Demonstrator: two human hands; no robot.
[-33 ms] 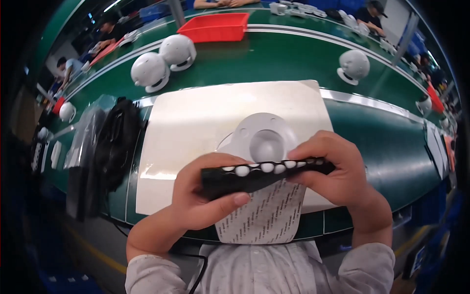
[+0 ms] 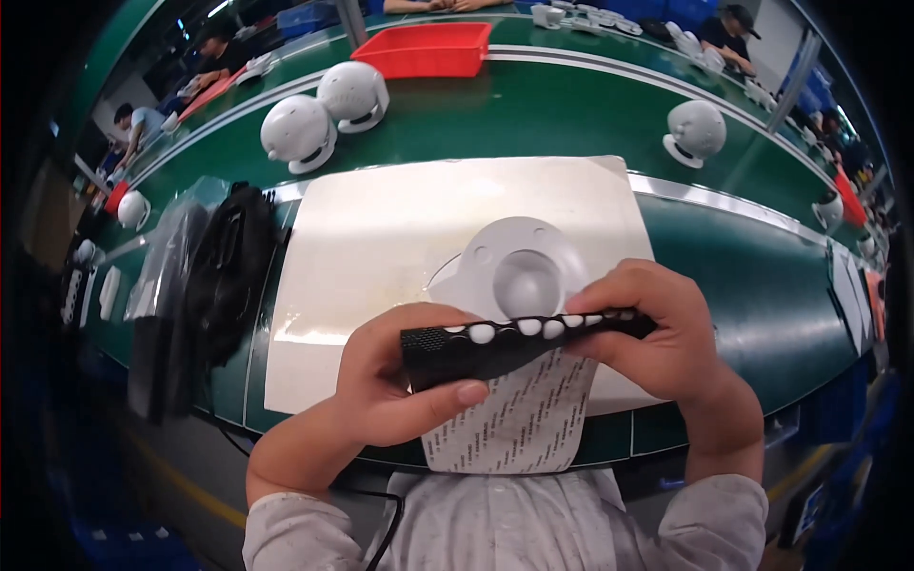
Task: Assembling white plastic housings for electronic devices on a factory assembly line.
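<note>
In front of me both hands hold a black bendable sheet [image 2: 476, 362] edge-up, with several white round pads along its upper edge. My left hand [image 2: 381, 381] is closed on its left end, thumb on the near face. At the other end, my right hand [image 2: 657, 328] pinches it between thumb and fingers. Just beyond lies a white plastic part [image 2: 481, 257] with a round hollow and small holes, its near side hidden by the black sheet. Below the sheet, printed white backing paper [image 2: 505, 423] reaches past the table edge; whether it is attached to the sheet is hidden.
A cream mat [image 2: 381, 228] covers the green table. Left of it lie a black pouch [image 2: 228, 266] and clear plastic bags [image 2: 171, 257]. White ball-shaped devices [image 2: 297, 131] and a red bin [image 2: 424, 52] stand farther back. Other people sit at distant benches.
The whole view has shifted slightly to the right. The black sheet is tilted a little differently, showing more of its textured left end. Both hands keep their hold.
</note>
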